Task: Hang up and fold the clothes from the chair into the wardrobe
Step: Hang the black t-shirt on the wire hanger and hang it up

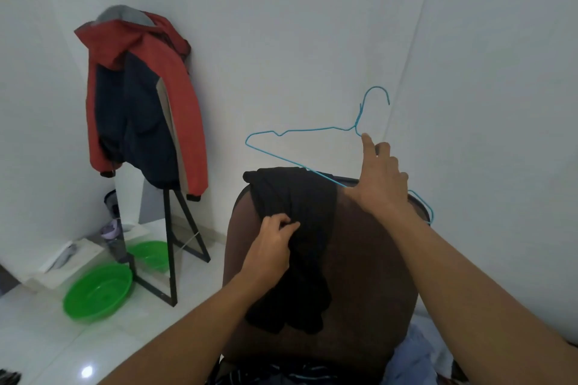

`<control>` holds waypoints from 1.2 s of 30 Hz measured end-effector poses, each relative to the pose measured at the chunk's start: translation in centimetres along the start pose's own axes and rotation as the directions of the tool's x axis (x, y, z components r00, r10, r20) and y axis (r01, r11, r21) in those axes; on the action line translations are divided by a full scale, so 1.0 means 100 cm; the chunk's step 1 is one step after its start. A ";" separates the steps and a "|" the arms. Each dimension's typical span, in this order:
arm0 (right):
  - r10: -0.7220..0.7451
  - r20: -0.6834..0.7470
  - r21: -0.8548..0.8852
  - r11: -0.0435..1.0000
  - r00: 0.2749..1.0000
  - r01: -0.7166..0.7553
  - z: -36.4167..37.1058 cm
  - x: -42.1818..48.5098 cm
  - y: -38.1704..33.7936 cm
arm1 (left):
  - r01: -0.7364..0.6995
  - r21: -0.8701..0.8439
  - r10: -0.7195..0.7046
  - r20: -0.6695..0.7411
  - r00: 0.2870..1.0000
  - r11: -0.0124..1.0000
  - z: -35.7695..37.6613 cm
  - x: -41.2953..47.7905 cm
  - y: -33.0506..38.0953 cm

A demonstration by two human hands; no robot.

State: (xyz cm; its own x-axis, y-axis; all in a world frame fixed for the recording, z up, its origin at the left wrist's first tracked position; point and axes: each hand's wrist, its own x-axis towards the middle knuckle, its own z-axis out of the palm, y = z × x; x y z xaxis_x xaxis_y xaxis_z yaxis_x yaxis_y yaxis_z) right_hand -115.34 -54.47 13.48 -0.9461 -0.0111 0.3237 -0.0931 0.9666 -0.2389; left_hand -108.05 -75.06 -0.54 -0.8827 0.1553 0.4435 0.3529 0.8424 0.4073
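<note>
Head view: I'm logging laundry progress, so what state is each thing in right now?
black garment: draped over the chair back, pinched by the left hand.
blue hanger: bare, tilted, held by the right hand.
red jacket: hung over the standing mirror.
green basin: upright, looks empty.
</note>
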 end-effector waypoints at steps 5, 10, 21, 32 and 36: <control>-0.014 0.008 0.028 1.000 1.000 0.014 -0.002 -0.004 -0.005 | -0.021 0.035 0.019 0.039 0.999 0.999 0.006 -0.022 -0.009; -0.014 0.011 0.036 0.999 1.000 0.014 -0.001 -0.006 -0.007 | -0.030 0.052 0.021 0.155 0.988 0.998 0.017 -0.041 -0.015; -0.015 -0.023 0.038 0.999 1.000 0.016 0.000 0.004 -0.004 | 0.219 0.179 -0.214 -0.044 0.976 0.959 -0.029 0.073 -0.004; -0.011 -0.005 0.082 0.997 1.000 0.012 0.008 0.010 -0.005 | 0.122 0.002 -0.120 -0.133 0.984 0.993 -0.002 -0.001 -0.019; -0.017 -0.001 0.084 0.996 1.000 0.017 0.010 0.010 -0.011 | 0.155 0.093 -0.138 -0.172 0.976 0.984 -0.013 0.035 -0.016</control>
State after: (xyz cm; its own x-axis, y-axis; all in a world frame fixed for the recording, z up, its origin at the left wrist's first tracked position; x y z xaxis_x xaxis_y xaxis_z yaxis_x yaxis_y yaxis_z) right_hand -116.47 -55.75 13.15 -0.9440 -0.0271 0.3288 -0.1347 0.9414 -0.3092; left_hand -111.34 -76.51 1.40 -0.8564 -0.0528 0.5136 0.1814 0.9005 0.3952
